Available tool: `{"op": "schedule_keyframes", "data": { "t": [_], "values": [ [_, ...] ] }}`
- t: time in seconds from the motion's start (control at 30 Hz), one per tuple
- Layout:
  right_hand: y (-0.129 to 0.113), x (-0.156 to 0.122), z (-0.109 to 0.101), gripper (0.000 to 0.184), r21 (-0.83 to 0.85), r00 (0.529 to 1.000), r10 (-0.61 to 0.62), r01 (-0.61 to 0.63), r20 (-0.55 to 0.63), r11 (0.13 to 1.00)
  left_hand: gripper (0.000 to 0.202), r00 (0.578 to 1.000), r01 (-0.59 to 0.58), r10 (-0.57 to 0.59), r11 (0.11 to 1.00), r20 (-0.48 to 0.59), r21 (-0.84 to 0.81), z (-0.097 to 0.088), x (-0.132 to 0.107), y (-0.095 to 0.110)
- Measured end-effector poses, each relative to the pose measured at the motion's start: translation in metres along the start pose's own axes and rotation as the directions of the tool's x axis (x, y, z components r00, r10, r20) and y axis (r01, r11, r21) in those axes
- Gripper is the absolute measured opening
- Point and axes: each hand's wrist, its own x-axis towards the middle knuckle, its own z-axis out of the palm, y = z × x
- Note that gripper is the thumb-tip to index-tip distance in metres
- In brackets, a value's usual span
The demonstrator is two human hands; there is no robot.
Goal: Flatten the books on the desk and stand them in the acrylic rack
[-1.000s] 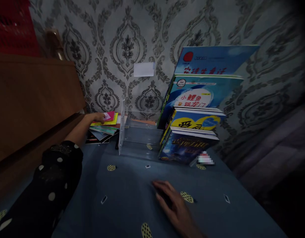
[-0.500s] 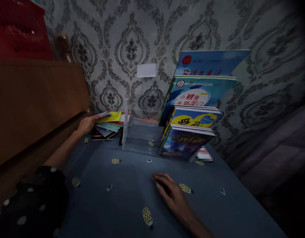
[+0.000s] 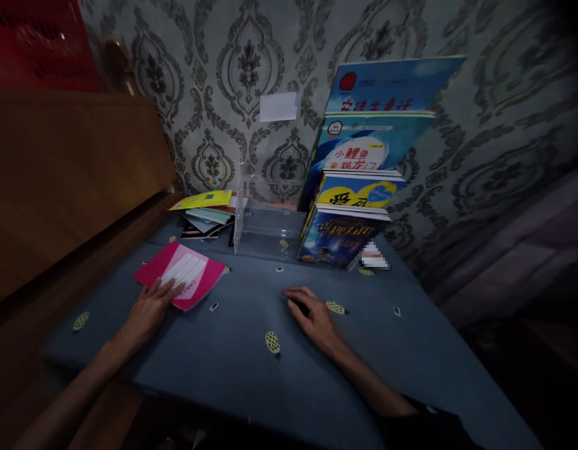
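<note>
Pink booklet (image 3: pixel 190 269) moved nearer beneath left hand (image 3: pixel 151 309), grip unclear; right hand (image 3: pixel 314 317) loosely released.

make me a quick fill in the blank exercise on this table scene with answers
The left hand touches a ____ booklet.
The top cover on the pile beside the clear rack is ____.
Books stand at the rack's ____ end, as pictured.
The tablecloth under the right hand is ____.

Missing words: pink; yellow; right; blue.
</note>
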Motion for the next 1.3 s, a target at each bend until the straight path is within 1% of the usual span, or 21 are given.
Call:
{"op": "schedule_keyframes", "data": {
  "t": [0.07, 0.13, 0.17, 0.2, 0.27, 0.3, 0.33, 0.4, 0.47, 0.57, 0.67, 0.77, 0.87, 0.9, 0.97, 1.07, 1.13, 1.2, 1.3],
  "values": [
    [-0.001, 0.000, 0.000, 0.028, 0.003, 1.000, -0.001, 0.001, -0.002, 1.000, 0.057, 0.995, -0.101, 0.102, 0.994, 0.020, -0.048, -0.003, -0.014, 0.021],
    [-0.001, -0.001, 0.000, 0.028, 0.005, 1.000, -0.004, 0.004, -0.021, 1.000, 0.058, 0.967, -0.247, 0.254, 0.960, 0.032, -0.133, -0.007, -0.019, 0.044],
    [-0.001, -0.001, 0.000, 0.028, 0.005, 0.999, -0.009, 0.009, -0.036, 1.000, 0.059, 0.937, -0.333, 0.346, 0.924, 0.039, -0.188, -0.009, -0.018, 0.056],
    [-0.001, -0.001, -0.001, 0.028, 0.003, 0.999, -0.018, 0.018, -0.051, 1.000, 0.058, 0.896, -0.420, 0.443, 0.872, 0.041, -0.252, -0.011, -0.015, 0.067],
    [0.001, -0.003, -0.001, 0.028, -0.009, 0.996, -0.043, 0.042, -0.075, 0.999, 0.057, 0.784, -0.565, 0.621, 0.727, 0.020, -0.390, -0.015, -0.004, 0.089],
    [0.002, -0.004, -0.002, 0.028, -0.022, 0.995, -0.061, 0.059, -0.083, 0.998, 0.056, 0.730, -0.607, 0.683, 0.649, 0.000, -0.458, -0.016, 0.004, 0.099],
    [0.003, -0.005, -0.002, 0.028, -0.042, 0.993, -0.081, 0.078, -0.084, 0.996, 0.054, 0.697, -0.620, 0.717, 0.589, -0.019, -0.519, -0.017, 0.012, 0.109],
    [0.006, -0.008, -0.002, 0.028, -0.100, 0.990, -0.119, 0.112, -0.071, 0.989, 0.052, 0.662, -0.622, 0.748, 0.503, -0.059, -0.601, -0.018, 0.027, 0.124],
    [0.008, -0.012, -0.001, 0.028, -0.189, 0.990, -0.136, 0.126, -0.044, 0.974, 0.053, 0.650, -0.630, 0.756, 0.478, -0.078, -0.612, -0.018, 0.037, 0.135],
    [0.008, -0.017, 0.002, 0.030, -0.350, 0.992, -0.122, 0.109, -0.015, 0.930, 0.060, 0.651, -0.656, 0.756, 0.518, -0.066, -0.549, -0.015, 0.039, 0.145],
    [0.005, -0.020, 0.004, 0.033, -0.461, 0.996, -0.090, 0.079, 0.000, 0.884, 0.068, 0.662, -0.675, 0.748, 0.571, -0.043, -0.467, -0.014, 0.029, 0.153],
    [0.003, -0.019, 0.003, 0.036, -0.492, 0.998, -0.049, 0.061, 0.038, 0.869, 0.068, 0.675, -0.677, 0.738, 0.617, -0.004, -0.400, -0.019, 0.018, 0.160],
    [0.004, -0.017, 0.001, 0.038, -0.472, 0.995, -0.055, 0.091, 0.089, 0.877, 0.061, 0.691, -0.656, 0.721, 0.657, 0.054, -0.372, -0.028, 0.017, 0.163],
    [0.004, -0.016, 0.000, 0.039, -0.464, 0.993, -0.066, 0.104, 0.097, 0.880, 0.057, 0.706, -0.640, 0.705, 0.675, 0.064, -0.368, -0.029, 0.020, 0.163],
    [0.006, -0.015, 0.000, 0.040, -0.453, 0.992, -0.086, 0.120, 0.095, 0.883, 0.051, 0.758, -0.595, 0.650, 0.722, 0.050, -0.355, -0.029, 0.030, 0.164],
    [0.008, -0.015, 0.000, 0.041, -0.447, 0.992, -0.092, 0.121, 0.086, 0.887, 0.046, 0.846, -0.509, 0.533, 0.801, -0.010, -0.316, -0.020, 0.049, 0.167],
    [0.009, -0.015, 0.001, 0.041, -0.452, 0.992, -0.087, 0.118, 0.088, 0.884, 0.046, 0.886, -0.454, 0.462, 0.846, -0.040, -0.278, -0.013, 0.059, 0.172],
    [0.009, -0.015, 0.002, 0.040, -0.460, 0.993, -0.081, 0.114, 0.090, 0.881, 0.046, 0.909, -0.414, 0.412, 0.879, -0.062, -0.236, -0.008, 0.066, 0.178],
    [0.008, -0.015, 0.003, 0.040, -0.468, 0.994, -0.071, 0.103, 0.087, 0.878, 0.044, 0.920, -0.392, 0.382, 0.902, -0.089, -0.182, -0.005, 0.070, 0.186]
  ]
}}
